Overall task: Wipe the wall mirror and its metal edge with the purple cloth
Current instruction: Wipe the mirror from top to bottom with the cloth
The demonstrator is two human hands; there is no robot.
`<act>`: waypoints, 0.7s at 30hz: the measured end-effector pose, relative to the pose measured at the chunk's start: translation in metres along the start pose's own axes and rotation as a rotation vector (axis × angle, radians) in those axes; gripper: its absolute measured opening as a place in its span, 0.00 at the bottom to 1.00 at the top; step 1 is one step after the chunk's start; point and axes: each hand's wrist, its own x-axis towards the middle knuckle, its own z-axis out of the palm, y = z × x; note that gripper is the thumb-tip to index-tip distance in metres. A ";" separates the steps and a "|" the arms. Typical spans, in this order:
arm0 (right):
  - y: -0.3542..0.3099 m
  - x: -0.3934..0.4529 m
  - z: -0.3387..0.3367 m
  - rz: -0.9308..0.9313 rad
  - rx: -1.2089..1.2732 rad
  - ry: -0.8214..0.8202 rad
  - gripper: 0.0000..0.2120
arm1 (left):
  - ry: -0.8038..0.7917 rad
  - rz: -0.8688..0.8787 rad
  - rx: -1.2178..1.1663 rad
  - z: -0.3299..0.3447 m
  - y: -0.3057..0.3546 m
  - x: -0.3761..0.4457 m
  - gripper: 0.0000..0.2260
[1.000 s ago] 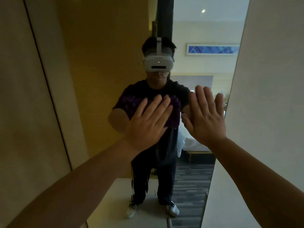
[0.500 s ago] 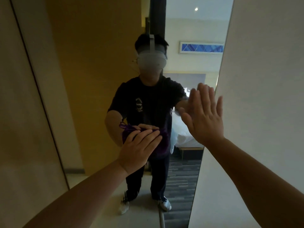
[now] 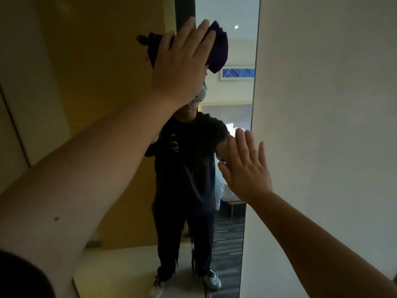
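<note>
Within the last second the left hand [image 3: 182, 63] has carried the cloth [image 3: 217, 50] from chest height, down to about waist height half a second ago, and now up near the top of the mirror [image 3: 234, 233]. The fingers lie straight and flat, pressing the bunched cloth against the glass, with purple folds showing past the fingertips and to the left of the hand. The right hand [image 3: 247, 168] has stayed where it was: spread, palm forward, at the mirror's right side beside the metal edge [image 3: 254, 82]; whether it touches the glass or the edge cannot be told. The quick down-then-up travel suggests long vertical strokes, so the glass is being covered in passes and the upper part is now being reached. The edge looks not yet wiped, since the cloth sits inward of it. Counted: one cloth, one mirror, one thin metal edge visible along the right side, two hands. Beside the mirror a pale wall [image 3: 322, 125] stands on the right and a tan panel [image 3: 32, 93] on the left. In the reflection there are one person, one framed blue picture [image 3: 237, 73] and one ceiling light [image 3: 236, 27].
</note>
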 end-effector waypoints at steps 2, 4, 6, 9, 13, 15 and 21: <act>0.001 0.001 0.004 -0.009 0.000 0.027 0.35 | -0.022 -0.028 0.038 0.006 0.007 -0.006 0.25; 0.001 0.001 0.007 -0.014 0.011 0.059 0.35 | -0.031 -0.007 0.040 0.012 0.017 -0.028 0.26; 0.002 0.002 0.008 -0.028 0.041 0.092 0.35 | -0.051 0.067 0.030 0.019 0.032 -0.065 0.26; 0.008 -0.001 0.009 -0.053 0.104 0.139 0.33 | -0.079 0.162 -0.007 0.030 0.057 -0.139 0.27; 0.016 -0.009 0.010 -0.094 0.138 0.197 0.30 | -0.066 0.205 -0.027 0.053 0.094 -0.235 0.23; 0.017 -0.013 0.008 -0.106 0.146 0.193 0.29 | -0.081 0.207 -0.034 0.059 0.110 -0.268 0.23; 0.018 -0.021 -0.007 -0.082 0.121 0.098 0.29 | -0.154 0.172 -0.042 0.059 0.119 -0.290 0.21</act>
